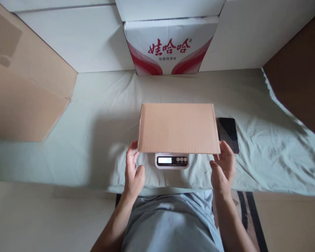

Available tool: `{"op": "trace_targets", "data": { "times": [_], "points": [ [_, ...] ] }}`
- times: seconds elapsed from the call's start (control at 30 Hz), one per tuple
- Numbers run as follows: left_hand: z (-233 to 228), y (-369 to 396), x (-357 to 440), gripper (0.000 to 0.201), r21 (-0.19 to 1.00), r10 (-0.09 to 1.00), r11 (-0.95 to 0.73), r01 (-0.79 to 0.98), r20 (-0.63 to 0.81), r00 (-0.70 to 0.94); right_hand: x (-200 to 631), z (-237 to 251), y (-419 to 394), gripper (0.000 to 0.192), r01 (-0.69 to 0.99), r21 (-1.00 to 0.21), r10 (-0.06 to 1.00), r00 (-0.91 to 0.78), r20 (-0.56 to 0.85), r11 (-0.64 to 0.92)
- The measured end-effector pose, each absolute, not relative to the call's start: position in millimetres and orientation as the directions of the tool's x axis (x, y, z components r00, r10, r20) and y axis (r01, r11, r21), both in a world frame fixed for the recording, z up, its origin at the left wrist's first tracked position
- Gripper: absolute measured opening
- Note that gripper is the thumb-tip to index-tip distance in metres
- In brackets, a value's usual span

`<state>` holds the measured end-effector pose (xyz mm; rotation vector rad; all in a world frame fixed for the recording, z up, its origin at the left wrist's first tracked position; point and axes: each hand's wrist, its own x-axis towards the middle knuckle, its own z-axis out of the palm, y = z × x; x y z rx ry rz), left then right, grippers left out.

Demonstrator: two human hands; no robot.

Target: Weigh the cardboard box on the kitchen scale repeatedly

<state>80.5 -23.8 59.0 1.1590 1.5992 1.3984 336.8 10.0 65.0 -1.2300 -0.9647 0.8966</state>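
A closed brown cardboard box [177, 127] rests on a small white digital scale [172, 160], whose display and buttons stick out under the box's near edge. My left hand [133, 173] is open just off the box's near left corner, fingertips close to it. My right hand [224, 168] is open at the near right corner, fingers beside the box edge. Neither hand grips the box.
A black phone [228, 134] lies on the pale green cloth [94, 133] right of the box. A red-and-white printed carton [170, 47] stands at the back among white boxes. Flat brown cardboard [23, 94] leans at the left, more at the right [301, 73].
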Motion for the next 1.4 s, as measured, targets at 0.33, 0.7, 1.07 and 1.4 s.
{"op": "trace_targets", "data": {
  "times": [0.33,0.7,1.07,1.4],
  "points": [
    [76.7,-29.9,83.9,0.080,0.982,0.941,0.013,0.187,0.051,-0.336,333.3,78.6,5.0,0.058,-0.012,-0.995,0.940,0.328,0.094,0.104],
    [82.1,-19.0,90.5,0.075,0.985,0.958,0.057,0.160,-0.009,-0.287,333.9,69.6,2.7,0.061,0.060,-0.998,0.966,0.257,0.037,0.022],
    [110.2,60.3,93.1,0.081,0.942,0.927,-0.282,0.185,0.317,-0.199,315.8,113.8,75.9,0.068,0.005,-0.950,0.923,0.236,0.303,0.311],
    [75.0,114.6,84.9,0.074,0.958,0.954,-0.168,0.232,0.218,-0.205,314.6,69.0,134.7,0.073,0.003,-0.969,0.964,0.105,0.244,0.246]
  ]
}}
